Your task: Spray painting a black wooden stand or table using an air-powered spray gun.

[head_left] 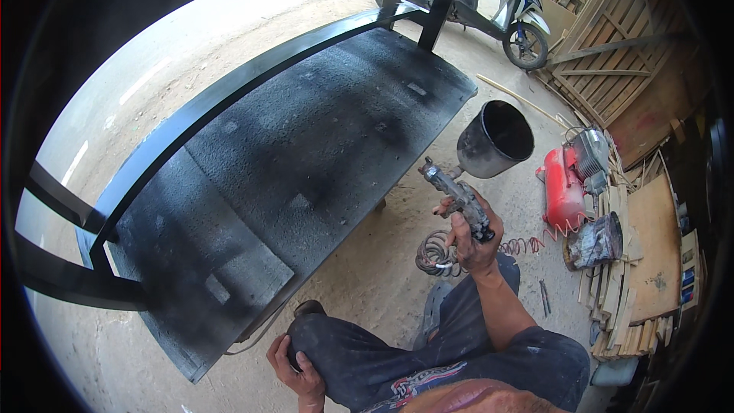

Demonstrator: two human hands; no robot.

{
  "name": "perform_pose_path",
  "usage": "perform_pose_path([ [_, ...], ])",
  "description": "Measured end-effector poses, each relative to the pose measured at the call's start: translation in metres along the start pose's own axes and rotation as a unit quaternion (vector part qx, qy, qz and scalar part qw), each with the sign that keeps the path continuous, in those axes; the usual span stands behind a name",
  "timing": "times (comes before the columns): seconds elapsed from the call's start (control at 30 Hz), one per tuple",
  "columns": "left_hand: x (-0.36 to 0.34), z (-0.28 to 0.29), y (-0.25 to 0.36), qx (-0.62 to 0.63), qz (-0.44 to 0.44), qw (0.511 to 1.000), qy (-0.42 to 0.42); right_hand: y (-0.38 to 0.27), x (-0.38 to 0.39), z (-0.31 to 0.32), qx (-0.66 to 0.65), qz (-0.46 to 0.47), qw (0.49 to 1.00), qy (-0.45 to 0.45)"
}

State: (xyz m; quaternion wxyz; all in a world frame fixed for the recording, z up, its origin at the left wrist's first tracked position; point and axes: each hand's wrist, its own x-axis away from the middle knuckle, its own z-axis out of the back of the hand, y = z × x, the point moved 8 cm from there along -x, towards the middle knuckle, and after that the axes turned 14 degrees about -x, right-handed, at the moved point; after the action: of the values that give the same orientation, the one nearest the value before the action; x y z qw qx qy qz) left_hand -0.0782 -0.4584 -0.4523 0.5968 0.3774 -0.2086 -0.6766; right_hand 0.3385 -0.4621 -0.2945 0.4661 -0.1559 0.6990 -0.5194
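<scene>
My right hand [483, 239] is wrapped round a spray gun [456, 193], held up off the near right edge of a black-stained board [267, 160]. A dark round paint cup [475, 151] is fixed to the gun, its wide mouth tilted toward me. The gun's nozzle points left, over the board's edge. My left hand [300, 378] rests against my knee, thumb and fingers apart, with nothing in it. On the board stands a black-painted frame [176, 126], with a long curved-looking rail and posts at both ends.
A red air compressor [562, 187] stands to the right, with a coiled hose [524, 245] near my legs. Beside it are a paint-smeared can [592, 243] and stacked wood strips [612, 313]. A motor scooter [489, 11] is parked at the back; wooden slatted panels [619, 46] lean at the far right.
</scene>
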Motion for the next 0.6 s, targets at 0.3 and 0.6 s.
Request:
perform_pose_path([
  [0.3,-0.034,0.046,-0.08,0.329,0.476,0.803,0.143,0.003,-0.025,0.062,0.05,0.053,0.996,0.06],
  [0.6,-0.042,0.034,-0.115,0.355,0.529,0.755,0.156,-0.094,-0.09,0.105,0.109,0.023,0.99,0.088],
])
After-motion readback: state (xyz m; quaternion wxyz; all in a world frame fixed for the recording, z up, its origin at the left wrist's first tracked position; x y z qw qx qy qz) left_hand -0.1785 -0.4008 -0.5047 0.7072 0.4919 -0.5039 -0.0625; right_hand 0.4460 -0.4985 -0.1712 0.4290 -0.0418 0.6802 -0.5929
